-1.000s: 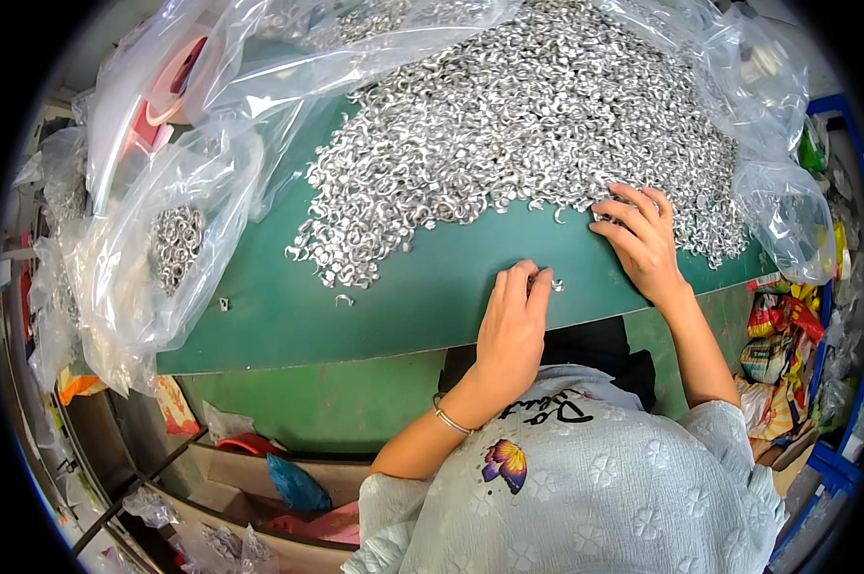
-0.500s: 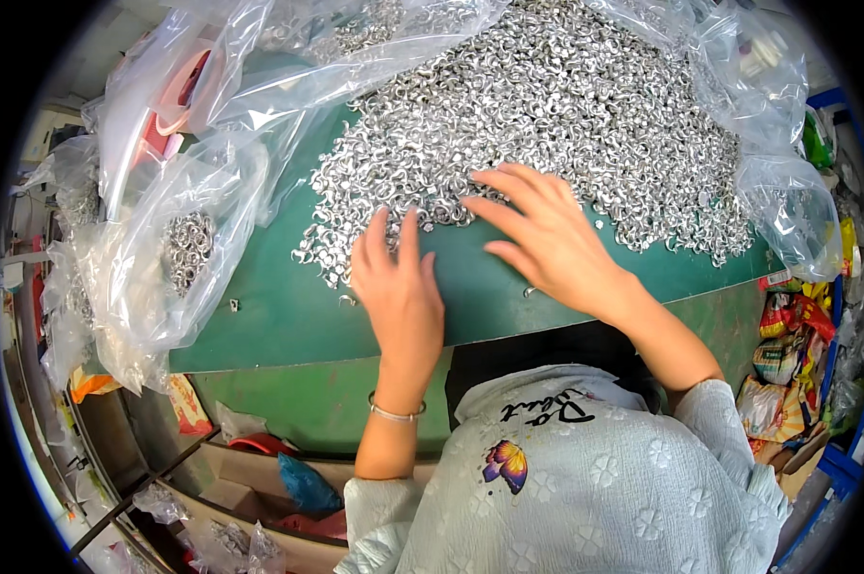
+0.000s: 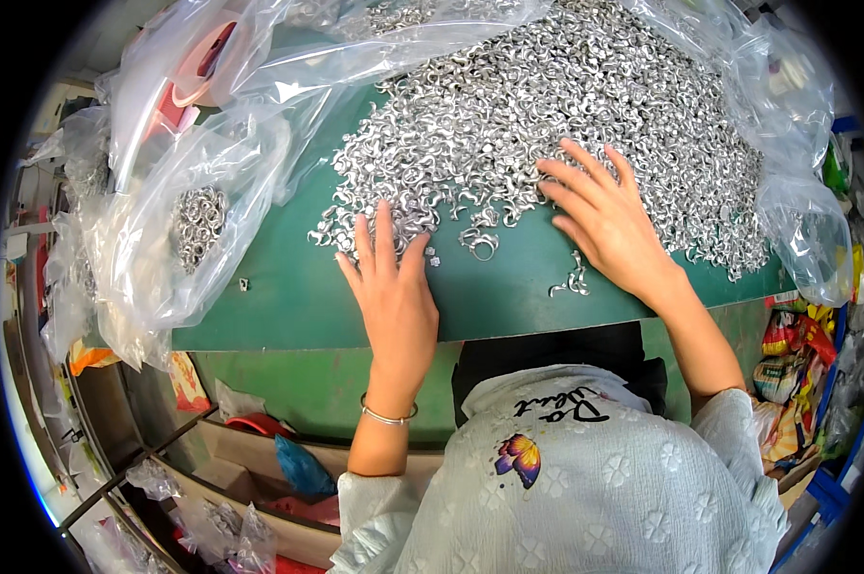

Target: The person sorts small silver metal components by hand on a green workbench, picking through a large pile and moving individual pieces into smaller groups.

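A broad heap of small curved silvery metal pieces (image 3: pixel 509 105) covers the far part of the green tabletop (image 3: pixel 355 311). My left hand (image 3: pixel 394 297) lies at the heap's near left edge, fingers spread, the tips touching pieces there. Further right, my right hand (image 3: pixel 609 220) rests with its fingers stretched apart over the heap's near edge. Neither hand visibly grips anything. Between the hands lies a small ring-shaped cluster (image 3: pixel 480 244), apart from the heap. A few loose pieces (image 3: pixel 571 280) sit beside the right palm, close to the table's front edge.
Clear plastic bags (image 3: pixel 231 163) stand on the left, one showing ring-like metal pieces (image 3: pixel 199 228) inside. Another clear bag (image 3: pixel 807 230) borders the heap on the right. A pink container (image 3: pixel 205 62) is at the far left. Below the table is an open box with a blue bag (image 3: pixel 305 469).
My right hand has moved right, away from the left hand. The heap's near edge between them has spread, and loose pieces now lie on the green surface. The whole view has shifted slightly.
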Demonstrator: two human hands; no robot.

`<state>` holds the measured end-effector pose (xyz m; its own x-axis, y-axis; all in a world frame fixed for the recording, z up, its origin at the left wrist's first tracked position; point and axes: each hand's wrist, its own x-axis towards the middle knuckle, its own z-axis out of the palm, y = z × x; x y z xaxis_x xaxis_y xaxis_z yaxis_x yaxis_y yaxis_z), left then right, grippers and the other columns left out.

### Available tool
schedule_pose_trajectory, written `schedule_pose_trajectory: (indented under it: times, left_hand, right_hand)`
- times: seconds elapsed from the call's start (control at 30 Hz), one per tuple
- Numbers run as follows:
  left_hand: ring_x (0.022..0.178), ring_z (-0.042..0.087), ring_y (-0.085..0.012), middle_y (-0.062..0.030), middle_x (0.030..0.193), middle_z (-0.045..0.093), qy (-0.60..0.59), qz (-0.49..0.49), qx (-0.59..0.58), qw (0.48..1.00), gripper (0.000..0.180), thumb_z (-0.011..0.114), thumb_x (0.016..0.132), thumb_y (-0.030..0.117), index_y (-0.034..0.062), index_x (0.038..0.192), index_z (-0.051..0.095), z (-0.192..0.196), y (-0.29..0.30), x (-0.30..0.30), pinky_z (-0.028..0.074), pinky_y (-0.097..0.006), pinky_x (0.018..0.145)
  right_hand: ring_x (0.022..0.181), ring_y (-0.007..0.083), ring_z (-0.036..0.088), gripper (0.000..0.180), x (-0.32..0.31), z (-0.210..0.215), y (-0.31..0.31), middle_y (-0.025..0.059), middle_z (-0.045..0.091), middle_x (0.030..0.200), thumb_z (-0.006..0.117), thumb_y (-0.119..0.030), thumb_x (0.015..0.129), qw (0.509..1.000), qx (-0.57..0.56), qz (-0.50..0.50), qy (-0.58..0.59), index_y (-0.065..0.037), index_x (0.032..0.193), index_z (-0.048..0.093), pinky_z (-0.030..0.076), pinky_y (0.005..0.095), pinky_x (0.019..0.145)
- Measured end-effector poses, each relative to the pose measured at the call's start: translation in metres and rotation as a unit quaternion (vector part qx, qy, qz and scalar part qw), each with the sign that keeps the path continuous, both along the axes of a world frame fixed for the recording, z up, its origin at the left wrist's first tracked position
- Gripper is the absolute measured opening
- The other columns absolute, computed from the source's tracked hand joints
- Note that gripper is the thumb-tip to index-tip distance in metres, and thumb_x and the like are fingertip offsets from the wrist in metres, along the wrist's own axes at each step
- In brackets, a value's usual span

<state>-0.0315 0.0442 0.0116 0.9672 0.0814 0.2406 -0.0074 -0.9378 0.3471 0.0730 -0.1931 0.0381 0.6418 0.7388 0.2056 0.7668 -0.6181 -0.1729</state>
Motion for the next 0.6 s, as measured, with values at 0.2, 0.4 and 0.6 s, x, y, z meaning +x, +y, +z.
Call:
schedule_pose_trajectory:
  times: [0.2,0.4,0.6]
  left_hand:
    - [0.11,0.051,-0.0295,-0.0103,0.119,0.055,-0.014,-0.067,-0.105,0.992,0.029,0.067,0.084,0.007,0.0057,0.112,0.062,0.006,-0.039,0.009,0.035,-0.047,0.095]
    - [0.102,0.051,-0.0271,-0.0084,0.116,0.054,-0.063,0.048,-0.029,0.996,0.028,0.068,0.082,0.006,0.0107,0.109,0.064,-0.002,0.0,0.012,0.035,-0.042,0.085]
    - [0.111,0.049,-0.031,-0.0105,0.124,0.052,-0.1,0.069,0.003,0.993,0.029,0.061,0.082,0.002,0.0103,0.11,0.066,0.001,0.008,0.019,0.036,-0.043,0.087]
  right_hand:
    - [0.129,0.0259,0.045,0.036,-0.002,-0.016,0.044,0.0028,0.055,0.128,0.068,-0.012,0.081,0.994,0.048,0.09,0.026,-0.011,0.116,0.062,0.03,0.0499,0.11]
    - [0.12,0.0247,0.05,0.016,0.027,-0.014,0.027,0.0039,0.058,0.115,0.065,-0.009,0.081,0.993,0.073,-0.005,-0.087,-0.01,0.097,0.065,0.03,0.0535,0.106]
    - [0.117,0.0271,0.05,0.022,0.015,-0.004,0.041,0.0072,0.058,0.114,0.068,-0.006,0.077,0.988,0.15,-0.008,-0.03,-0.008,0.098,0.064,0.033,0.0504,0.101]
